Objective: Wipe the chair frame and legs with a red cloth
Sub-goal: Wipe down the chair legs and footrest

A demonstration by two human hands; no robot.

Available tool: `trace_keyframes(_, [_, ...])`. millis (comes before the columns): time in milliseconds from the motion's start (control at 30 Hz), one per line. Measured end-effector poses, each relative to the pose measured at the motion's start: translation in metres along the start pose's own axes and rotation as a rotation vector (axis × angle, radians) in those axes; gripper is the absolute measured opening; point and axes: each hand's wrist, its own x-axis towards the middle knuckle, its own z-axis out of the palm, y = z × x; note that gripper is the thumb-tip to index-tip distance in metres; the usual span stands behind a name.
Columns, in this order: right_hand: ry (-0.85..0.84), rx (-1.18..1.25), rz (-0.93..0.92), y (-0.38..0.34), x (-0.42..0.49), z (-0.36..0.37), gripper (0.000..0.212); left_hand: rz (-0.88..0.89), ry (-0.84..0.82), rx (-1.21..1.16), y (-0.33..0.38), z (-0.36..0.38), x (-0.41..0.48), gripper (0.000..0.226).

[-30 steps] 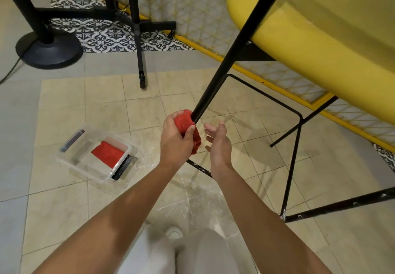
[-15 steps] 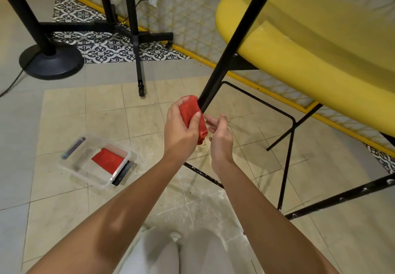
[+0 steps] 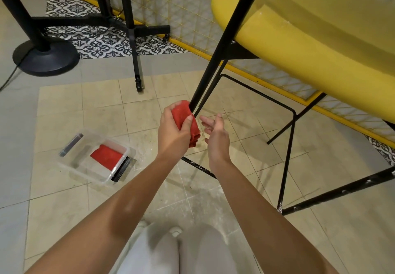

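A tipped chair with a yellow seat fills the upper right, its black frame spreading over the floor. One black leg slants down from the top to the middle. My left hand grips a red cloth wrapped round the lower part of that leg. My right hand hovers just right of the cloth, fingers relaxed and apart from it, holding nothing. The leg below the cloth is hidden by my hands.
A clear plastic box with another red cloth lies on the tiled floor at the left. A black round stand base and a thin black stand pole rise at the back left. Thin chair rails cross the floor at right.
My left hand has slid the cloth up the leg a little, then back down slightly. My right hand has stayed beside it, its fingers opening a bit.
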Motion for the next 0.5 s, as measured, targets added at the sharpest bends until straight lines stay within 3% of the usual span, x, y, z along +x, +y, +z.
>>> trace_keyframes(267, [-0.074, -0.027, 0.068, 0.024, 0.005, 0.011, 0.049, -0.22, -0.123, -0.042, -0.04, -0.018, 0.01, 0.029])
trace_keyframes(500, [-0.105, -0.03, 0.167, 0.045, 0.016, 0.019, 0.052, -0.431, -0.127, -0.079, -0.082, -0.023, 0.02, 0.025])
